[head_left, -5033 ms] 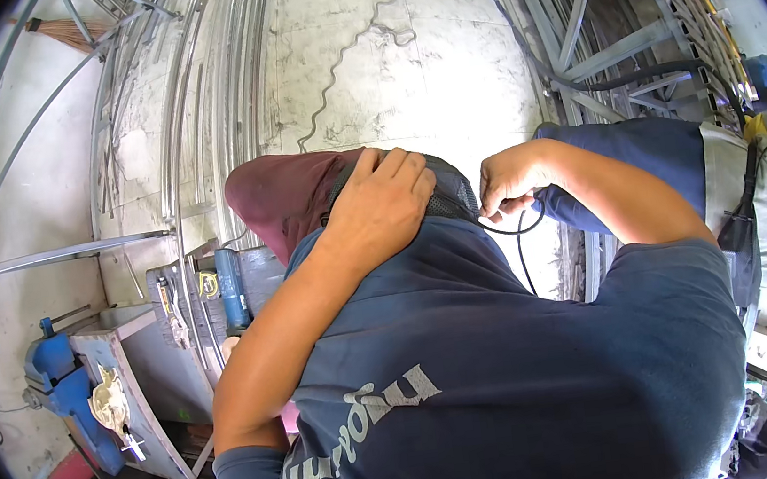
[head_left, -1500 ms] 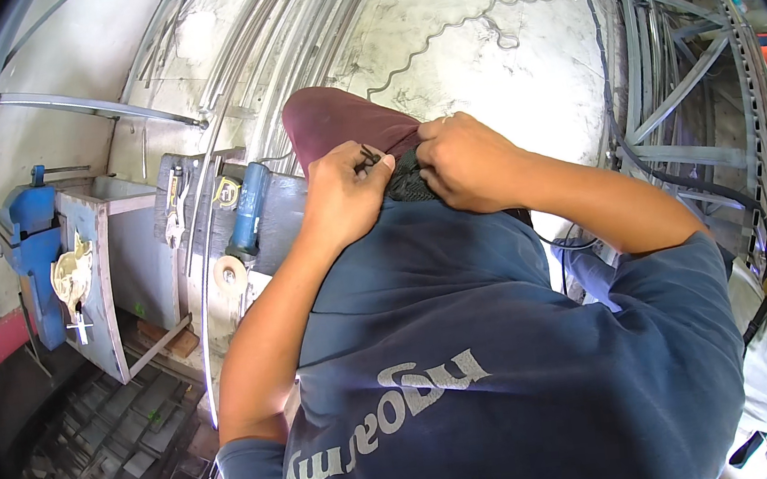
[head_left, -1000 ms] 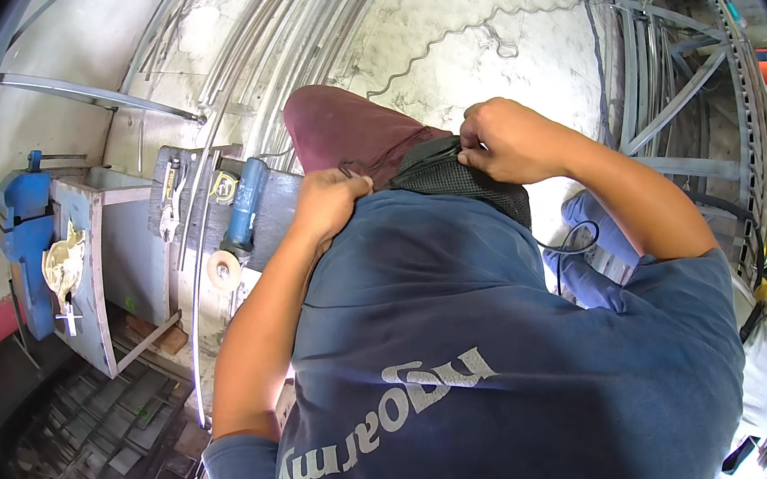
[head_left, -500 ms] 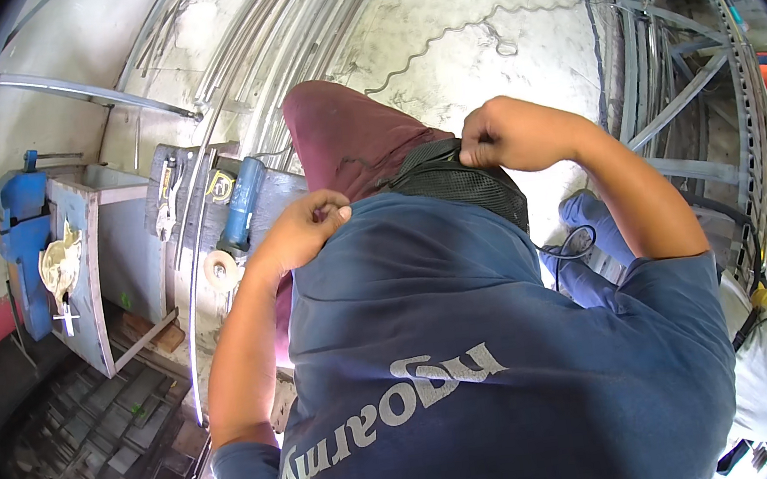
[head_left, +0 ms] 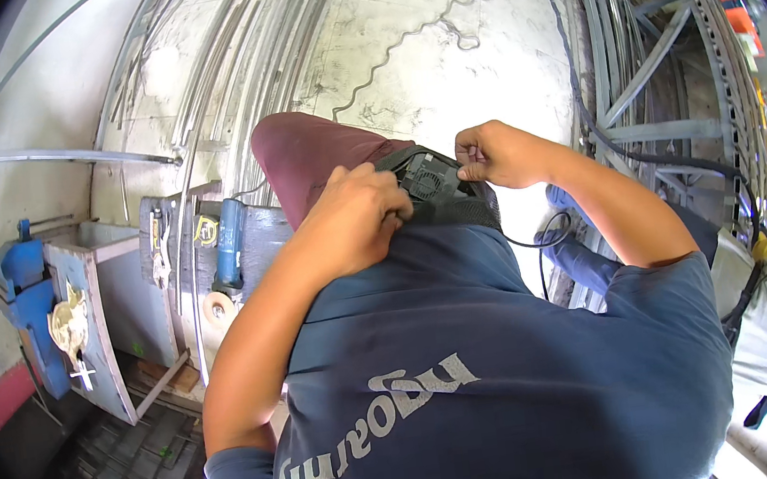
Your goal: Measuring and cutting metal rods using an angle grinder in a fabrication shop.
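Two hands gripping black device [head_left: 430, 187] (collar height), cracked wall [head_left: 436, 35], metal racks [head_left: 659, 85]

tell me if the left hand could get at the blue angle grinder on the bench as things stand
Probably not straight away. The left hand is raised to the black device at the neck and closed on its edge. The blue angle grinder lies lower left on the grey bench, with nothing between, so it must first let go.

Blue vise [head_left: 21, 281] at far left beside a grey metal box [head_left: 111, 299]; blue angle grinder [head_left: 231, 243] standing behind it; bent metal rods [head_left: 223, 78] leaning on the cracked white wall [head_left: 437, 44]; steel frame rack [head_left: 659, 85] at right
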Tool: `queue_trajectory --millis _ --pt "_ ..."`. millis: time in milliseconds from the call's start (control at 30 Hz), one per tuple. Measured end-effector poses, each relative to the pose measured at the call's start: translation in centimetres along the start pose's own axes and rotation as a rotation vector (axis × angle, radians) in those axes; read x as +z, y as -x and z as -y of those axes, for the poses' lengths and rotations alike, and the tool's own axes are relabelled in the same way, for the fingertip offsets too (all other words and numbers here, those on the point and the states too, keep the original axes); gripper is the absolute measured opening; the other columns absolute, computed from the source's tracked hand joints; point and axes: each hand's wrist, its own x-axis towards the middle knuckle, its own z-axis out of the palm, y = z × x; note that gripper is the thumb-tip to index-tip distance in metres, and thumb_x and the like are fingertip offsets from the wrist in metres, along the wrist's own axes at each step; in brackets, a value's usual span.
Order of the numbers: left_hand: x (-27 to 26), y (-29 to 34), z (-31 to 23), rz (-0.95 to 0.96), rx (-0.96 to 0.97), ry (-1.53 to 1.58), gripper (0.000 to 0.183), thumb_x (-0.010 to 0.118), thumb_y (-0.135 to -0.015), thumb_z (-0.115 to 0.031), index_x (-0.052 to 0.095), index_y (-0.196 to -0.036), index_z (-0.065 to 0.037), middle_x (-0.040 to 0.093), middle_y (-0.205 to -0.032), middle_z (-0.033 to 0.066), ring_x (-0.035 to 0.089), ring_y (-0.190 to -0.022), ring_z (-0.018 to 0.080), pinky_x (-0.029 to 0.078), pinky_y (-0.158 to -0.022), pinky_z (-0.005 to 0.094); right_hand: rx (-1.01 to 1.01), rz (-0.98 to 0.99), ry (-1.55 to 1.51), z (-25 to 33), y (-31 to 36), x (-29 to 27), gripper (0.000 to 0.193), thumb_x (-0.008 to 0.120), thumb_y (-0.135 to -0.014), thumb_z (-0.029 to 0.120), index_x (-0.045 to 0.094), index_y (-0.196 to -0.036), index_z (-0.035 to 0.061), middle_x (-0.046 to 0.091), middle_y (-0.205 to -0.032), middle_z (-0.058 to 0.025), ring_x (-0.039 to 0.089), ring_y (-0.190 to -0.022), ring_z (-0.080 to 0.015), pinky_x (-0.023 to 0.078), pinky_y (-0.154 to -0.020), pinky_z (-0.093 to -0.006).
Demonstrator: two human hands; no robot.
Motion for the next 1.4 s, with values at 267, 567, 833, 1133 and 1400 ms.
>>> queue_trajectory --millis 267,567,833,1133,1400 --pt "1.0 -0.9 -1.2 0.068 -0.390 0.072 0.021 0.078 -0.092 -0.021 0.074 -0.090 0.000 0.068 -0.084 0.0171 0.065 -0.083 0.0418 0.053 -0.074 0.0481 -0.125 -0.101 -0.026 -2.2 -1.0 2.2 0.005 0.055 -0.096 0.004 0.058 -0.095 0.0001 0.065 -0.089 -0.0146 0.062 -0.088 -0.0219 0.051 -0.082 -0.0370" --pt "1.6 -0.4 -2.7 -0.037 -0.471 -0.025 0.043 0.081 -0.090 -0.024 0.073 -0.123 0.002 0.072 -0.101 0.0251 0.071 -0.096 0.0440 0.056 -0.085 0.0494 -0.121 -0.073 -0.260 -1.9 -2.0 2.7 0.005 0.050 -0.092 -0.001 0.048 -0.087 -0.0003 0.069 -0.098 -0.0156 0.061 -0.094 -0.0201 0.051 -0.082 -0.0353" --pt "0.7 -0.5 -4.2 -0.088 -0.378 0.048 0.053 0.083 -0.086 -0.019 0.069 -0.133 0.001 0.057 -0.123 0.0266 0.069 -0.101 0.0458 0.059 -0.089 0.0504 -0.237 -0.255 -0.102 1.6 1.3 1.2 0.003 0.051 -0.088 -0.002 0.048 -0.087 -0.0027 0.073 -0.102 -0.0214 0.057 -0.079 -0.0203 0.050 -0.072 -0.0370" --pt "1.0 -0.5 -2.3 -0.157 -0.277 -0.123 0.055 0.084 -0.078 -0.009 0.073 -0.131 -0.005 0.054 -0.138 0.0199 0.056 -0.129 0.0378 0.050 -0.107 0.0450 -0.154 -0.147 -0.039 0.5 -0.8 1.2 0.012 0.057 -0.093 0.010 0.057 -0.095 -0.0020 0.070 -0.091 -0.0256 0.067 -0.085 -0.0403 0.052 -0.077 -0.0459" --pt "0.7 3.6 1.9 -0.119 -0.241 0.167 0.055 0.080 -0.090 -0.019 0.065 -0.142 -0.006 0.058 -0.145 0.0188 0.057 -0.133 0.0357 0.047 -0.112 0.0424 -0.189 -0.016 0.161 2.5 -1.0 -0.3 0.031 0.067 -0.085 0.012 0.060 -0.112 0.0001 0.067 -0.098 -0.0240 0.066 -0.096 -0.0428 0.052 -0.086 -0.0477"
